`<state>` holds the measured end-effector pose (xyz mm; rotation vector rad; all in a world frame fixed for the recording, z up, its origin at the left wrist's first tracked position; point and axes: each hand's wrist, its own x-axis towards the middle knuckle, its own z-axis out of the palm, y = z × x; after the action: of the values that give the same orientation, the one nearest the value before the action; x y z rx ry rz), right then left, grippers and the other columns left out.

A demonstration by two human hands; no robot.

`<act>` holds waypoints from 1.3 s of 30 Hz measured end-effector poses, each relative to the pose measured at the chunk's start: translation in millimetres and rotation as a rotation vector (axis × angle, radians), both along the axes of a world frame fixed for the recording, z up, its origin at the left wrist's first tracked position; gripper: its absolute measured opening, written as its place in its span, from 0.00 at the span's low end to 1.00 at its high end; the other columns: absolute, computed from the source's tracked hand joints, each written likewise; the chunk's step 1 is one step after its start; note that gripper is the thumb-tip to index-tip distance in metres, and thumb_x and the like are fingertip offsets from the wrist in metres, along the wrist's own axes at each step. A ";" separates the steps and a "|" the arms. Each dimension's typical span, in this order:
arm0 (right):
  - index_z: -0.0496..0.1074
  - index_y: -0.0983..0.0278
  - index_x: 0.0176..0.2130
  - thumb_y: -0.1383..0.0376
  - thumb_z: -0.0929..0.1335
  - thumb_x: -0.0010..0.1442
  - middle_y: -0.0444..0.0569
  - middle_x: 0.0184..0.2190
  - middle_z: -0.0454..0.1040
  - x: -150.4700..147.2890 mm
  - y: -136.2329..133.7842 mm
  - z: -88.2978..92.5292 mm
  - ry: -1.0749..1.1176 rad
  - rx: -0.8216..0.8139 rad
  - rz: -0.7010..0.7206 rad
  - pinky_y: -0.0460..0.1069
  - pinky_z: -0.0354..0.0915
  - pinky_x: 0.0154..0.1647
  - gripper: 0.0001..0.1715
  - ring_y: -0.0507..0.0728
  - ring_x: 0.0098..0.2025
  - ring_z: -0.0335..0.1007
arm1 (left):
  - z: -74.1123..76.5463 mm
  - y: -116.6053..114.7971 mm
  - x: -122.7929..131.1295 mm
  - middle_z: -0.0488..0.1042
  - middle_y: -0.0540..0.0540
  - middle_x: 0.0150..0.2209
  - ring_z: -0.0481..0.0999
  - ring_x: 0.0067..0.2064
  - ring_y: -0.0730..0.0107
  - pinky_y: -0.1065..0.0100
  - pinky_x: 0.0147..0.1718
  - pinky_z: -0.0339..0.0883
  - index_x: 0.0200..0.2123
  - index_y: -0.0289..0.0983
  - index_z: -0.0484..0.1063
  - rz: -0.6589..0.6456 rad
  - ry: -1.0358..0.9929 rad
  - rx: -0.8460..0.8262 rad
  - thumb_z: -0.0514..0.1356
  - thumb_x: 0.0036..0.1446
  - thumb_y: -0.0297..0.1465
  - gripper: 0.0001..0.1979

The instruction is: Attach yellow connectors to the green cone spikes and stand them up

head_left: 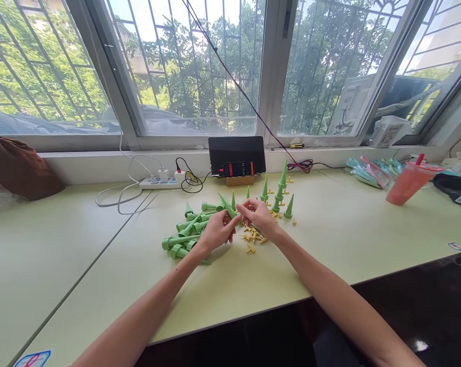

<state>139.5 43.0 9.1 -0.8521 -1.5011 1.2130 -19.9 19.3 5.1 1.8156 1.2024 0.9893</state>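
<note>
My left hand is closed around a green plastic watering spike, its pointed tip tilted up and to the left. At the spike's base, the fingers of my right hand are pinched together; what they grip is hidden. Left of my hands lies a heap of green spikes with ribbed caps. Small yellow T-shaped valves are scattered under and beside my right hand. Several green cones stand upright behind and to the right, some stacked, with yellow valves near them.
A dark tablet leans by the window behind a phone on a cardboard stand. To its left is a power strip with cables. A red drink cup and plastic packets are at right, a brown bag at far left.
</note>
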 end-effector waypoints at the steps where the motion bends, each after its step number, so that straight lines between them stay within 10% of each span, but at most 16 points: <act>1: 0.63 0.63 0.27 0.47 0.71 0.51 0.38 0.15 0.62 -0.1 0.6 -0.9 -0.028 0.010 -0.012 0.45 0.53 0.17 0.24 0.48 0.16 0.55 | -0.2 -1.0 0.5 0.68 0.53 0.18 0.66 0.16 0.76 0.73 0.16 0.57 0.28 0.37 0.64 0.014 0.030 0.023 0.57 0.55 0.50 0.21; 8: 0.58 0.64 0.17 0.57 0.66 0.55 0.40 0.16 0.56 -2.4 5.7 -7.8 -0.336 0.216 -0.231 0.45 0.50 0.22 0.22 0.48 0.21 0.52 | -0.4 -9.3 11.6 0.66 0.54 0.18 0.65 0.20 0.74 0.71 0.22 0.54 0.26 0.37 0.66 -0.002 0.226 0.188 0.60 0.52 0.45 0.17; 22: 0.73 0.65 0.32 0.46 0.67 0.56 0.40 0.16 0.61 -3.6 4.1 -6.6 0.033 0.084 -0.094 0.45 0.52 0.19 0.24 0.49 0.18 0.53 | 2.4 -0.6 5.9 0.70 0.52 0.21 0.71 0.17 0.73 0.72 0.15 0.63 0.34 0.36 0.65 -0.019 -0.104 -0.043 0.60 0.52 0.49 0.21; 39: 0.75 0.65 0.29 0.51 0.66 0.58 0.46 0.23 0.70 -0.8 0.4 -3.7 -0.209 0.288 -0.167 0.46 0.57 0.26 0.21 0.51 0.25 0.61 | 1.4 -4.1 5.0 0.70 0.52 0.21 0.68 0.17 0.74 0.72 0.16 0.59 0.31 0.37 0.64 0.003 -0.015 0.021 0.59 0.54 0.48 0.19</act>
<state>138.7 43.4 5.4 -0.9077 -1.6858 0.7810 -14.9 15.2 6.4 1.8197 1.1895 1.0188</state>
